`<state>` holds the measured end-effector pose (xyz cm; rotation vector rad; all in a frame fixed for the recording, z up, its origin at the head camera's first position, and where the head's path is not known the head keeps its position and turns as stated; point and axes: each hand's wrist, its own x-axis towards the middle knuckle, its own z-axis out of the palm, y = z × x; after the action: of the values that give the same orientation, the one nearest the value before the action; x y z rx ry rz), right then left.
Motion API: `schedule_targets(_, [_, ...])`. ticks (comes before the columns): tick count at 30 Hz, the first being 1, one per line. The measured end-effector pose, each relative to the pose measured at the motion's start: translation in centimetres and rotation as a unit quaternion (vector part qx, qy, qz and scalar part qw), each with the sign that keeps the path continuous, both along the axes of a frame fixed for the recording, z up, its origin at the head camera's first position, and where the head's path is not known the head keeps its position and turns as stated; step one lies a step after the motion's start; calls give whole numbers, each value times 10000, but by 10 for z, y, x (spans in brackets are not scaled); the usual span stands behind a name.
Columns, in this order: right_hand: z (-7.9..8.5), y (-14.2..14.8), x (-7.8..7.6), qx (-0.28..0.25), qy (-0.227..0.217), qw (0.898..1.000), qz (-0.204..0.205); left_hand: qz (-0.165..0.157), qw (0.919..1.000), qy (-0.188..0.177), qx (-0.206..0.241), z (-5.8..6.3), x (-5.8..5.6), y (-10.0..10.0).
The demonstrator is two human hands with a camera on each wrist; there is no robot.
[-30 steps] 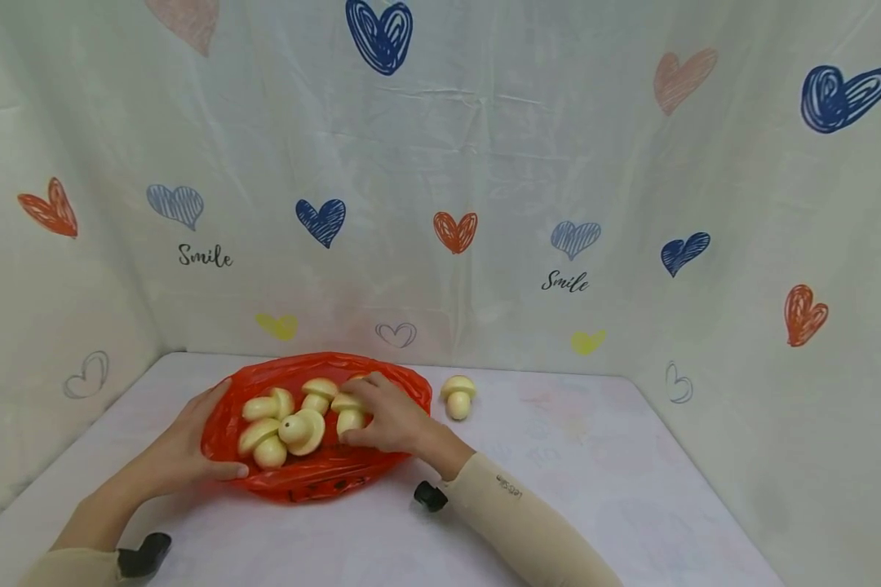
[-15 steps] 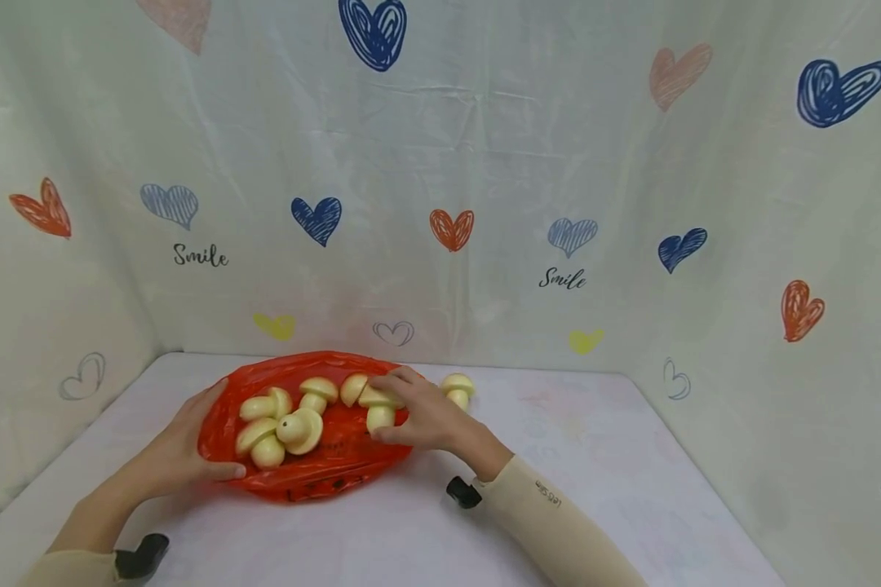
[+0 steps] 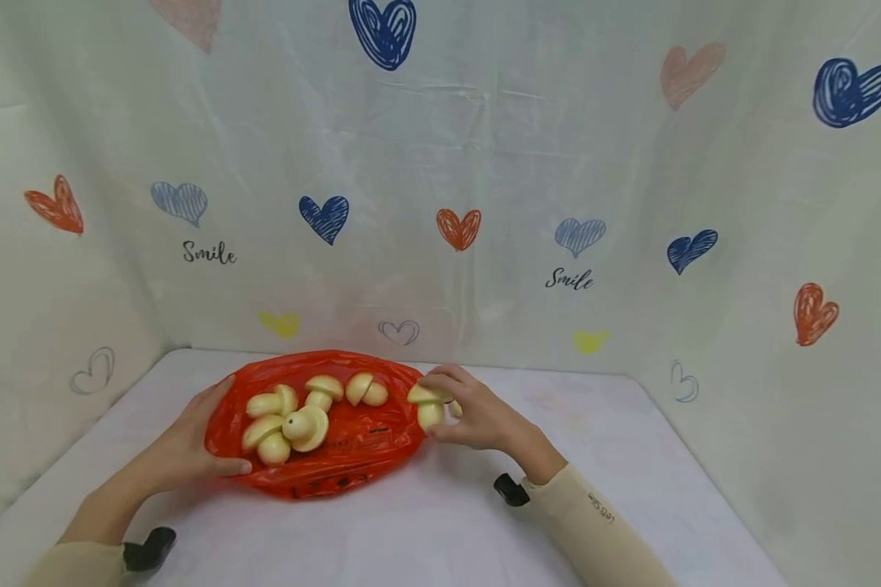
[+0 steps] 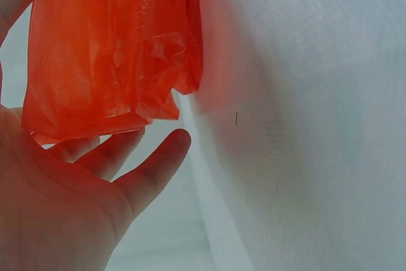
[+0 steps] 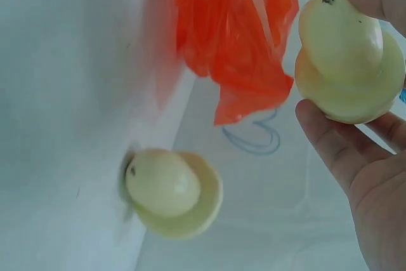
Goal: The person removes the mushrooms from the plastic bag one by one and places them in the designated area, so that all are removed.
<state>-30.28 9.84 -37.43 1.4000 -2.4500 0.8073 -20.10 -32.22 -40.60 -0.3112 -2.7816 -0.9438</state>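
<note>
My right hand [image 3: 480,412] pinches a pale cream toy-like mushroom [image 3: 431,408] between thumb and fingers, at the right end of a red plastic bag [image 3: 367,440]. In the right wrist view, the held mushroom [image 5: 346,61] shows a small dark mark at its stem end. My left hand [image 3: 191,444] rests against the bag's left end, thumb in front and fingers extended along its side; in the left wrist view its fingers [image 4: 152,169] look straight and spread. Several similar mushrooms [image 3: 306,428] lie inside the open bag.
Another mushroom [image 5: 168,185] stands on the white table [image 3: 595,473] to the right of the bag, mostly hidden behind my right hand in the head view. A white curtain [image 3: 499,163] printed with hearts hangs behind and at the sides.
My right hand has carried the mushroom from inside the bag rightward, to beyond its right edge. Another mushroom in the bag has come into view. The left hand keeps its place.
</note>
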Motion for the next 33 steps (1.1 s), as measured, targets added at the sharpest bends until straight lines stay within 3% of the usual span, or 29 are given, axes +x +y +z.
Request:
schedule_targets(9, [-8, 33, -9, -153, -36, 9995, -275, -48, 9999, 129, 14, -1, -1, -1])
schedule_targets(18, [-7, 56, -22, -304, -24, 9991, -281, -44, 9999, 146, -10, -1, -1, -1])
schedule_targets(33, [-17, 86, -44, -464, -383, 9950, -797, -47, 10000, 82, -15, 1, -1, -1])
